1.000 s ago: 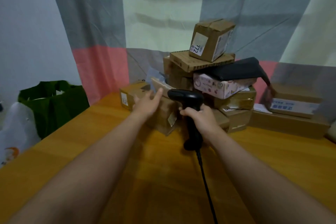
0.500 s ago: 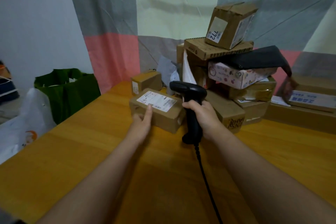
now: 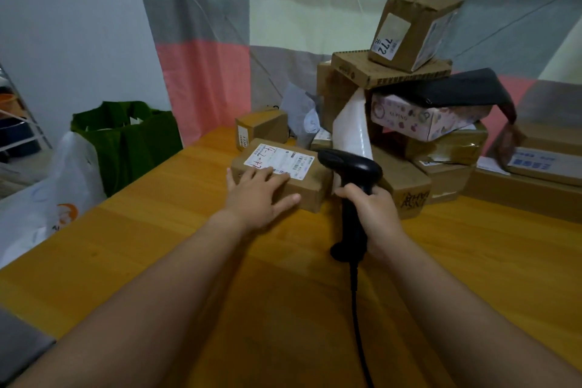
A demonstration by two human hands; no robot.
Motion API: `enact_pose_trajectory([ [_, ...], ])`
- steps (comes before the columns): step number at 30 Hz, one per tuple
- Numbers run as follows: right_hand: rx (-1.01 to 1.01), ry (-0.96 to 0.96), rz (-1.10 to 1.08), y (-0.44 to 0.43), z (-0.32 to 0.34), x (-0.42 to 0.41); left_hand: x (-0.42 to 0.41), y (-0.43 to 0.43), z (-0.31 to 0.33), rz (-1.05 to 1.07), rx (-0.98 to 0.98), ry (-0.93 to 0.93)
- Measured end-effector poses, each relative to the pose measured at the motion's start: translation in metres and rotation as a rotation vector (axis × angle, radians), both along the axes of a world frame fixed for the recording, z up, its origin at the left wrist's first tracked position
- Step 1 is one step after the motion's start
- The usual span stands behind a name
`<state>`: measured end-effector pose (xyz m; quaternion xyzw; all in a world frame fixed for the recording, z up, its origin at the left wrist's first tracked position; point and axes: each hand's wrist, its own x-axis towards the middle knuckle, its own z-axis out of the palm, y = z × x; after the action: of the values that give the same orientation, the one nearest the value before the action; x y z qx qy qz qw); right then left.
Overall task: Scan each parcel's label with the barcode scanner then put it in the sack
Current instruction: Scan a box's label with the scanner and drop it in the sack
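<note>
Label-up on the wooden table (image 3: pixel 157 246), the small cardboard parcel (image 3: pixel 310 186) looks light and stiff; the left hand (image 3: pixel 259 194) rests flat-fingered on it; the right hand (image 3: pixel 373 213) grips the barcode scanner (image 3: pixel 349 167); best grasped across its long sides.

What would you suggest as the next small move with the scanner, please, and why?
Probably tilt the scanner, gripped in the right hand, down onto the label: the parcel lies label-up under the flat left hand, and the scanner's head hangs just beside the parcel's right end.
</note>
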<state>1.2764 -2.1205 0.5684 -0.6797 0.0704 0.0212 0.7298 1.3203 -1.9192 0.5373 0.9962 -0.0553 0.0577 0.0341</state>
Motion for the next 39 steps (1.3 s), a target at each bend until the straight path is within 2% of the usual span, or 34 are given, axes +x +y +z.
enact_pose_trajectory([
  [5,0.128,0.003,-0.129,-0.025,0.002,-0.02,-0.012,0.012,0.01,-0.05,0.02,0.018],
  [8,0.184,0.03,-0.124,-0.019,0.007,-0.018,0.007,0.02,0.015,0.085,-0.133,0.053],
  [12,0.059,0.069,0.02,0.018,0.012,-0.004,0.048,0.032,0.011,0.211,-0.414,0.084],
  [16,-0.087,0.039,0.064,0.041,0.005,0.018,0.075,0.037,0.01,0.254,-0.465,0.024],
  [19,-0.181,-0.036,0.055,0.047,-0.007,0.025,0.077,0.051,0.002,0.318,-0.706,0.064],
  [22,-0.281,-0.11,0.1,0.044,-0.01,0.017,0.055,0.055,-0.003,0.311,-0.824,0.121],
  [28,-0.434,-0.072,0.194,-0.002,0.005,-0.045,-0.061,0.02,-0.007,0.279,-0.824,0.085],
  [36,-0.32,0.037,0.129,-0.056,0.008,-0.148,-0.188,-0.058,-0.01,0.227,-0.797,-0.033],
  [39,-0.425,0.003,0.115,-0.072,0.011,-0.172,-0.206,-0.068,-0.009,0.246,-0.751,-0.011],
])
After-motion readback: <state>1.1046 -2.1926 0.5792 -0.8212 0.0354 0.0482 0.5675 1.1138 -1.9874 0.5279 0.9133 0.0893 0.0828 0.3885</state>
